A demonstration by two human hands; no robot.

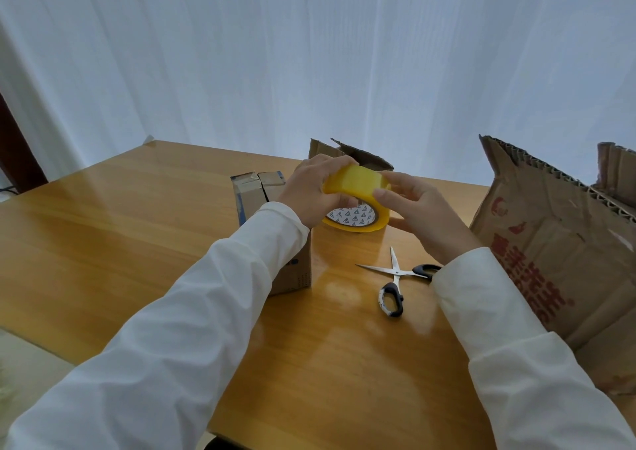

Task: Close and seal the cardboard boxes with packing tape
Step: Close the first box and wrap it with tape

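Packing tape (358, 182), one yellow roll with a patterned white core, is being held up above the surface (137, 236) between both hands, well clear of the wood and roughly midway between the boxes. Left hand (311, 193) is curling over the top and near side of the roll and gripping it; right hand (409, 205) is laying its fingers against the roll's outer face with the thumb underneath, a hold that reads as steadying the roll while feeling for the loose end, though no free end is showing. Small box (258, 191), upright just left of the roll and partly hidden by the left sleeve (192, 312), is standing with its top flaps folded down and meeting at a seam; whether that seam is already carrying tape cannot be told, and its contents are out of sight. Second box (358, 157), behind the hands, is standing with flaps raised, interior hidden. Large box (557, 253), at the right edge with red print, is keeping its torn corrugated flaps up and open; nothing inside is visible. Scissors (395, 277), blades spread, are lying on the surface just below the roll and beside the right sleeve (509, 346), likely kept within reach for cutting a strip.
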